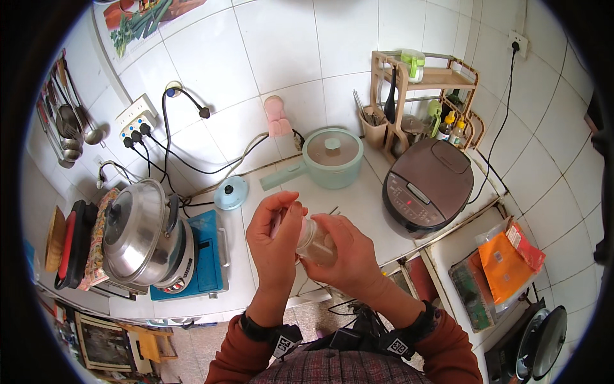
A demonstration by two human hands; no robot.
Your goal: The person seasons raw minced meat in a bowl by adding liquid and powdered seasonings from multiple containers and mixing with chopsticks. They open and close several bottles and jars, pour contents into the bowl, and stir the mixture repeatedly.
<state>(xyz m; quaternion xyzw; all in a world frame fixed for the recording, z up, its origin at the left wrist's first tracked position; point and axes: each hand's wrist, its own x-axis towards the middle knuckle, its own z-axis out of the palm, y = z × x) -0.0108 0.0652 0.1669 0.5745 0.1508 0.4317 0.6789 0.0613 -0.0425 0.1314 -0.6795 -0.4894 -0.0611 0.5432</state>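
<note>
My right hand (347, 255) is wrapped round a small clear glass jar (316, 244), tilted, with something pale inside that I cannot make out. Curled about the jar's upper end, my left hand (276, 235) grips a pale pink top (277, 225), mostly hidden by the fingers. Whether that top is fixed to the jar or loose, I cannot tell. Both hands are above the front of the white tiled counter. Just beyond them stands a mint-green saucepan (332, 170) with a glass lid, its handle pointing left. Near my left hand lies a light-blue round lid (231, 192).
At left a large steel pot (135, 233) stands by a blue gas stove (210, 246). A brown rice cooker (430, 185) sits right, below a wooden rack (435, 78) with bottles. Black cables (211, 170) run along the wall. An orange packet (505, 265) lies far right.
</note>
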